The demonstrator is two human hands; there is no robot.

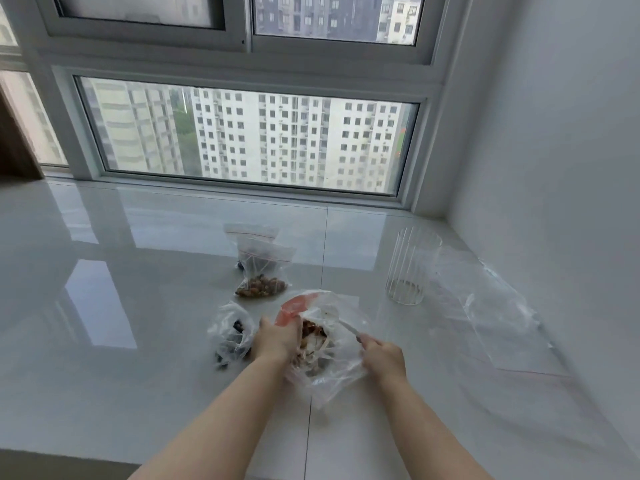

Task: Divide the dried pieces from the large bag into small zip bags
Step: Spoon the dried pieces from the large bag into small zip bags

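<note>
Large bag: the large bag [332, 372] of clear crumpled plastic with a red patch near its mouth lies on the glossy white sill, toward the near edge and about midway along it. Its mouth is open and brown dried pieces [313, 336] show inside.
Left hand: the left hand [277, 339] grips the bag's rim on the left side of the mouth, fingers curled over the plastic, holding it open.
Right hand: the right hand [381, 355] is clenched around the handle of a white utensil [346, 328], whose tip reaches into the bag; what kind of utensil it is cannot be told.
Filled so far: one small zip bag [265, 275] with a red seal line lies farther back toward the window, holding brown pieces in its lower part. A second zip bag [251, 237] lies just behind it, partly under it; its contents are unclear.
Other bag: a clear bag of dark pieces [232, 336] sits just left of the left hand.
Right side: a ribbed clear glass [410, 268] stands toward the right corner, beside a flat clear plastic sheet [491, 313].
Progress: judged as partway. At least one portion looks packed, plenty remains in the large bag, and no empty small bag is plainly in view.
</note>
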